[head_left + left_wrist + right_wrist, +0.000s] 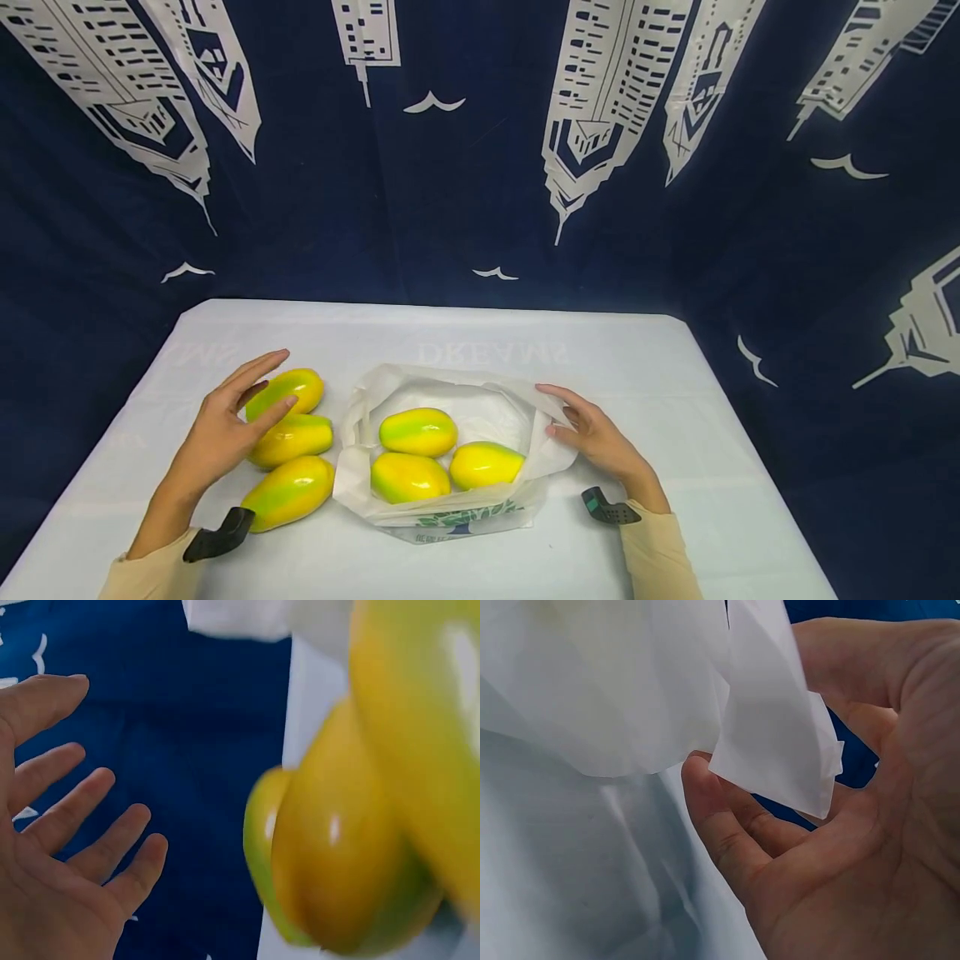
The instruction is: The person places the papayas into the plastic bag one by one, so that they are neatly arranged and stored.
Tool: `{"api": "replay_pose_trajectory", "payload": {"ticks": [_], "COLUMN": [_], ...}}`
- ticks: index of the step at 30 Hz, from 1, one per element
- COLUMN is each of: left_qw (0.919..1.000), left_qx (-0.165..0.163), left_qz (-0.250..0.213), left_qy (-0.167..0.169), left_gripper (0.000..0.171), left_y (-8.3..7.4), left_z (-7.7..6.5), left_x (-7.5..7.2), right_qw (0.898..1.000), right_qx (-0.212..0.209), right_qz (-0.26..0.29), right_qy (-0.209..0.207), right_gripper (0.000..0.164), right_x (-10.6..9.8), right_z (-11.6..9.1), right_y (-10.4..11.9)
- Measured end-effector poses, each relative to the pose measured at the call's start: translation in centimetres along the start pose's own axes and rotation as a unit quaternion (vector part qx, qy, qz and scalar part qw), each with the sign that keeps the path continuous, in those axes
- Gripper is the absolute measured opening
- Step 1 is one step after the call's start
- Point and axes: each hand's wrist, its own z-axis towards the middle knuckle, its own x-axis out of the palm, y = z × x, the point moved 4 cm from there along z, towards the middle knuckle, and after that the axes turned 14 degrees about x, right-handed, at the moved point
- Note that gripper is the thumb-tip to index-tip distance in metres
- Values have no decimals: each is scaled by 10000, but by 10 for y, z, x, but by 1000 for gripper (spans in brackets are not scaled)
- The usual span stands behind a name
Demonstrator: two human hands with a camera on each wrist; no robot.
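Observation:
In the head view my left hand [222,429] hovers by the left row of yellow-green mangoes, fingers spread and holding nothing. Beneath and beside it lie a far mango [303,388], a middle mango [300,439] and a near mango [292,493]. A white plastic bag [360,492] stands in the middle with its mouth spread wide. Inside it are a back mango [417,431], a front mango [408,478] and a right mango [486,465]. My right hand [600,437] holds the bag's right rim, with a flap of plastic [772,712] between thumb and fingers.
A white cloth [637,375] covers the table. Beyond its far edge hangs a dark blue curtain [465,192] printed with white buildings. Each wrist wears a dark device, such as the left wrist device [219,537].

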Motion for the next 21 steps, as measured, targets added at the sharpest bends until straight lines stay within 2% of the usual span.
{"api": "replay_pose_trajectory", "payload": {"ticks": [3, 7, 15, 21], "left_qw": [9997, 9967, 9826, 9706], "left_qx": [-117, -376, -983, -1439], "left_qz": [64, -62, -387, -704], "left_qy": [220, 714, 1528, 1797], "left_gripper": [61, 58, 59, 64], "left_y": [13, 35, 73, 95], "left_z": [4, 10, 18, 16], "left_x": [-10, -16, -14, -11], "right_qw": [10000, 10000, 10000, 10000], "right_qx": [-6, -1, 50, 70], "right_qz": [11, 7, 10, -56], "right_qy": [9, 13, 10, -34], "right_gripper": [59, 59, 58, 58], "right_x": [0, 1, 1, 1], "right_z": [0, 0, 1, 0], "right_y": [0, 1, -1, -1]}}
